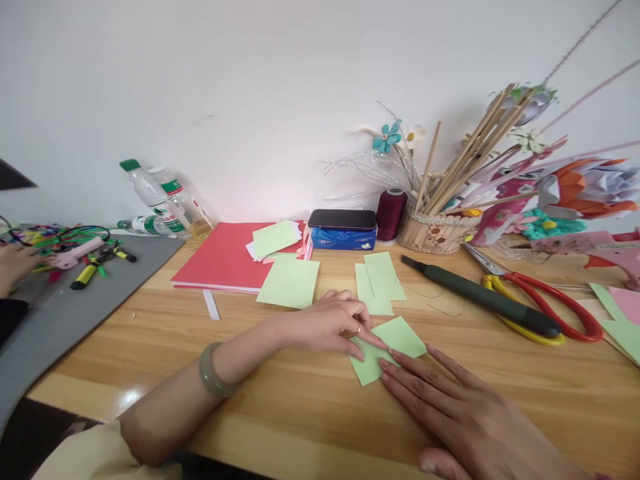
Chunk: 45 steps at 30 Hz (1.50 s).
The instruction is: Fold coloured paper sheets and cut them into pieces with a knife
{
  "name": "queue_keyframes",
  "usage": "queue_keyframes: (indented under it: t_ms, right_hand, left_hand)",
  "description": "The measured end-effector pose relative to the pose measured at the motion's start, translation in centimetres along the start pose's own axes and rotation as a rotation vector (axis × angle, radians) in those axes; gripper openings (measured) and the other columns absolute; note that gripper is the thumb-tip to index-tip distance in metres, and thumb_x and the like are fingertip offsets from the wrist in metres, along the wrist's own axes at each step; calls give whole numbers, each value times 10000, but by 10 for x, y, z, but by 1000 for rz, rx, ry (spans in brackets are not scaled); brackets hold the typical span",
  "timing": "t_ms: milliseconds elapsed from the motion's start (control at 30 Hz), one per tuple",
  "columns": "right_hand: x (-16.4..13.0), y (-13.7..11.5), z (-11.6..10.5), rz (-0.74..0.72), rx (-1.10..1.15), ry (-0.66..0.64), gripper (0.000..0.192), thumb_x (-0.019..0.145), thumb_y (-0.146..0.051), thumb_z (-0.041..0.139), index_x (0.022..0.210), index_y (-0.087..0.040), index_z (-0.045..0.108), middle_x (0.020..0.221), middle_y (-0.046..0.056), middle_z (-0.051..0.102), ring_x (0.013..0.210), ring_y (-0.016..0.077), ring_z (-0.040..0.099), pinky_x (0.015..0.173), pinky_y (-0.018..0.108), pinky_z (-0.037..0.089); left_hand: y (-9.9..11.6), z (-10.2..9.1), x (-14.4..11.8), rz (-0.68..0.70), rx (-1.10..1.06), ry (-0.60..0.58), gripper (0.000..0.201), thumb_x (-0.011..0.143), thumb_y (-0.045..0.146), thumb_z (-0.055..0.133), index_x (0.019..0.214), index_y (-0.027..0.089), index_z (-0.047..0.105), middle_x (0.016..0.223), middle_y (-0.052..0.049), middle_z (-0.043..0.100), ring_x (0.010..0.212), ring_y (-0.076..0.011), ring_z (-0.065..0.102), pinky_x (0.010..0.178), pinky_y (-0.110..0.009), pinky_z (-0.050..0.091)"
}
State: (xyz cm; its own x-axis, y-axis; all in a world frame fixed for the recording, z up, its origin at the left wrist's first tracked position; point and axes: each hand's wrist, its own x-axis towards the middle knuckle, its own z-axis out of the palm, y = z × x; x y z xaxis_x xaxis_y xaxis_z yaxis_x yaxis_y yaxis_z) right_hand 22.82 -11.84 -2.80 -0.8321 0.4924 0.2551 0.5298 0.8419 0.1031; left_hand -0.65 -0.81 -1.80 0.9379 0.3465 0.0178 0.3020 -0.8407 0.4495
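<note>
A light green paper rectangle (406, 337) lies flat on the table in front of me, under the fingertips of both hands. My left hand (340, 325) presses on it with the index finger stretched out and the thumb apart, the other fingers curled. From the lower right, my right hand (455, 403) rests its outstretched fingers along the paper's near edge. Neither hand grips anything. Just behind are two overlapping green paper pieces (385, 277), and a larger green sheet (290, 283) lies to the left.
At right lie a dark green pen-shaped tool (480, 293) and red-and-yellow scissors (550, 303). A stick-filled basket (433, 230), maroon thread spool (391, 215) and blue tissue pack (343, 239) stand behind. Red paper (225, 257) is left. Another person's hand (17, 263) is at the far left.
</note>
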Motion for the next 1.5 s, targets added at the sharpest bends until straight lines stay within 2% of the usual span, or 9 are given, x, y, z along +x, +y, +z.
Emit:
queue_keyframes:
  t_ms: [300, 467, 567, 700, 933, 1167, 1300, 1400, 1500]
  right_hand:
    - [-23, 18, -10, 148, -138, 53, 654, 865, -367, 454, 1426, -138, 205, 1274, 80, 532, 1127, 221, 531, 957, 442, 401]
    - [-25, 18, -8, 173, -210, 45, 610, 845, -446, 469, 1375, -167, 354, 1280, 68, 537, 1190, 269, 467, 951, 502, 362]
    - [-23, 16, -6, 236, -194, 36, 587, 836, -469, 477, 1343, -178, 413, 1299, 74, 526, 1219, 278, 432, 943, 504, 373]
    - [-12, 12, -4, 270, -207, 35, 553, 841, -489, 463, 1279, -153, 492, 1252, 108, 565, 1206, 290, 439, 932, 505, 388]
    - [-6, -10, -1, 210, -254, 134, 608, 799, -575, 476, 1192, -120, 567, 1270, 167, 532, 1263, 330, 340, 901, 482, 404]
    - [-12, -24, -13, 102, -54, 26, 568, 839, -490, 468, 1352, -254, 408, 1214, 63, 596, 1147, 242, 495, 911, 416, 433]
    - [-13, -31, -12, 75, 42, 18, 466, 859, -319, 492, 1321, -331, 437, 1122, -7, 648, 1076, 191, 555, 963, 370, 407]
    - [-16, -32, -13, 160, 67, 102, 356, 875, -377, 454, 1213, -316, 549, 1070, -4, 667, 1035, 186, 581, 984, 381, 392]
    - [-22, -12, -23, 393, 53, 157, 315, 892, -334, 401, 1113, -244, 606, 1071, 35, 662, 1005, 190, 596, 886, 338, 473]
  left_hand:
    - [1, 1, 1, -14, -10, 2, 338, 785, 357, 657, 1120, 320, 625, 934, -8, 538, 927, -169, 435, 912, -304, 315]
    - [4, 2, 0, 7, 23, 54, 338, 767, 378, 665, 1096, 299, 645, 1055, -41, 555, 1041, -195, 442, 945, -319, 340]
    - [11, 6, -1, 113, 84, 93, 333, 787, 403, 633, 1075, 237, 654, 1270, -51, 517, 1250, -227, 346, 1058, -376, 232]
    - [21, 14, -2, 200, 167, 87, 402, 850, 431, 537, 1155, 173, 584, 1293, -38, 534, 1283, -186, 367, 1115, -372, 123]
    - [26, 15, 1, 147, 239, 50, 590, 866, 503, 454, 1303, 107, 430, 1350, -74, 464, 1282, -155, 377, 1086, -287, 217]
    - [26, 17, 0, 137, 295, 62, 565, 851, 522, 456, 1275, 149, 457, 1334, -54, 487, 1265, -154, 401, 1096, -327, 196]
    - [24, 22, -2, 199, 425, 133, 456, 871, 528, 427, 1200, 228, 526, 1310, -27, 517, 1219, -186, 454, 1084, -420, 208]
    - [25, 28, -1, 319, 490, 228, 446, 894, 513, 413, 1111, 164, 588, 1210, -45, 599, 1127, -196, 525, 1044, -398, 299]
    - [32, 35, 1, 398, 512, 297, 437, 901, 479, 436, 970, 97, 635, 1079, -76, 660, 1009, -180, 582, 902, -298, 443]
